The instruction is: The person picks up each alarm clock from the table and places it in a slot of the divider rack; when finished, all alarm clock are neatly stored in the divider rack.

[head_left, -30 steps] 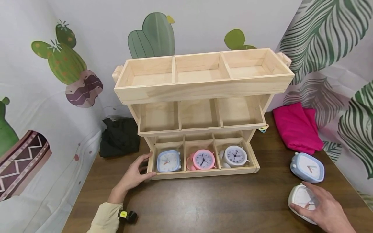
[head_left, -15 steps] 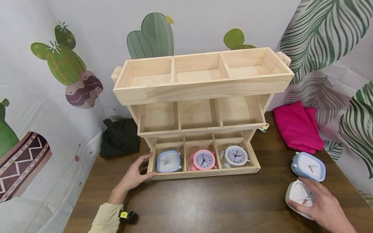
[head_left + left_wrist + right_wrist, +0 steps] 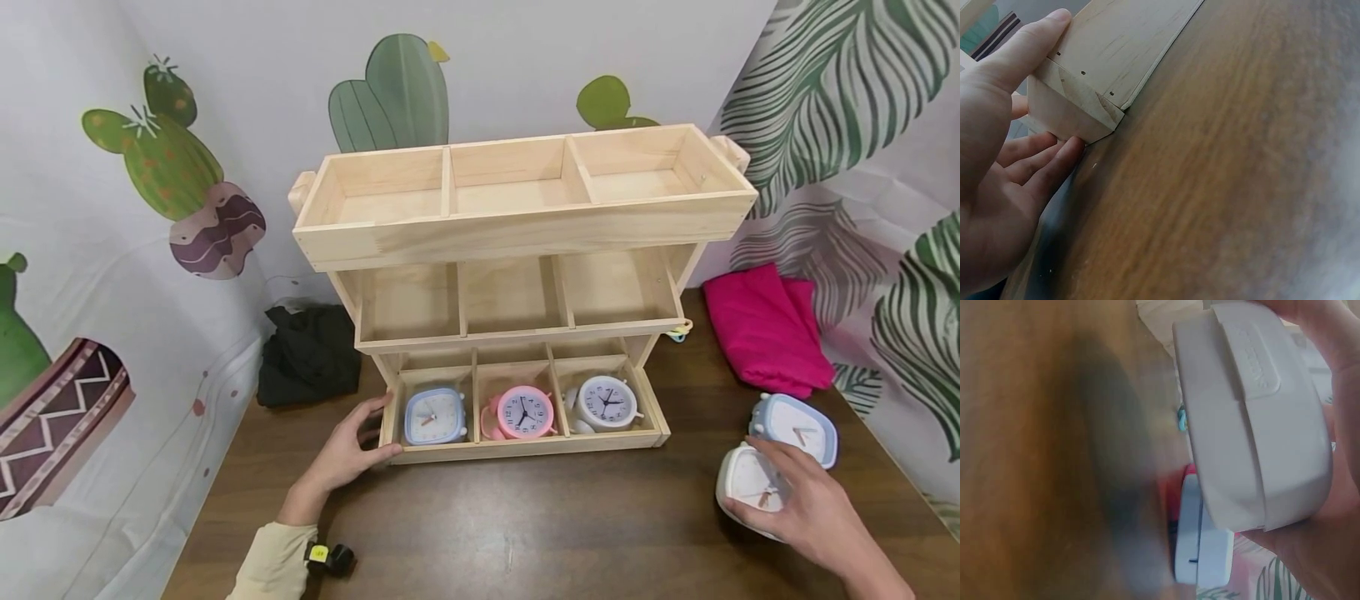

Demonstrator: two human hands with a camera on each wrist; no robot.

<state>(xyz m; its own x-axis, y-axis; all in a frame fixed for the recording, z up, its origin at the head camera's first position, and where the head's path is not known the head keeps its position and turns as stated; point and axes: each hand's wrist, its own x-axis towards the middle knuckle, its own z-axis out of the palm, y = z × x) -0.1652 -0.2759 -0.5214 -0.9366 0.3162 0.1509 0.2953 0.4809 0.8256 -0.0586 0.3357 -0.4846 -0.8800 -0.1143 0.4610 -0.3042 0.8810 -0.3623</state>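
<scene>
Gripping a white square alarm clock [image 3: 750, 487] at the near right of the brown tabletop [image 3: 525, 525], the right hand [image 3: 813, 517] curls its fingers over the clock's face; the right wrist view shows the clock's white back [image 3: 1254, 419] raised off the wood. Just behind it a light blue square alarm clock [image 3: 795, 425] lies face up, near a folded magenta cloth [image 3: 765, 329]. The left hand [image 3: 348, 450] grasps the front left corner of the three-tier wooden organizer [image 3: 525, 217], thumb on the front board and fingers round the side [image 3: 1054, 156]. Its lowest tier holds a blue clock [image 3: 435, 415] in the left compartment, a pink round clock [image 3: 522, 411] in the middle, and a white round clock [image 3: 606, 402] in the right. A black cloth [image 3: 309, 354] lies left of the organizer.
</scene>
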